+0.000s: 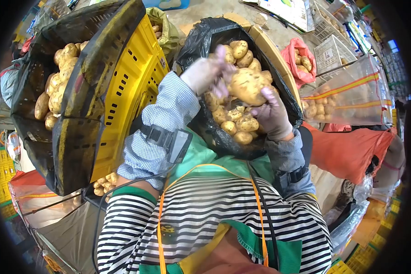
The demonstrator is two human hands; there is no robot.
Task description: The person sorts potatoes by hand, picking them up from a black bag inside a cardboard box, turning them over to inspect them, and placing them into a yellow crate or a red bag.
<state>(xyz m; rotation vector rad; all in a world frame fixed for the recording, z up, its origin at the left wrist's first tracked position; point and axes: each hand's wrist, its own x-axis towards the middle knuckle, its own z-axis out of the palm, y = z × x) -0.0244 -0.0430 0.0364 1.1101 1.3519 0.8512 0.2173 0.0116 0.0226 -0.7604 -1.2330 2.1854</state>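
Both hands wear pale gloves above a box lined with a black plastic bag (201, 39), which holds several potatoes (246, 123). A large knobbly potato (250, 86) is between the hands. My right hand (274, 112) touches its lower right side, with the thumb against it and the palm turned up. Blurred by motion, my left hand (210, 75) is at the potato's upper left, its fingers spread and apart from one another. Whether the left fingers touch the potato cannot be made out.
At the left stands a yellow crate (134, 73) beside a black-lined container of potatoes (36, 55). A green sack (168, 34) is behind. To the right are a pink bag of potatoes (293, 51), a clear bag (347, 98), white crates (335, 57) and a red sack (347, 148).
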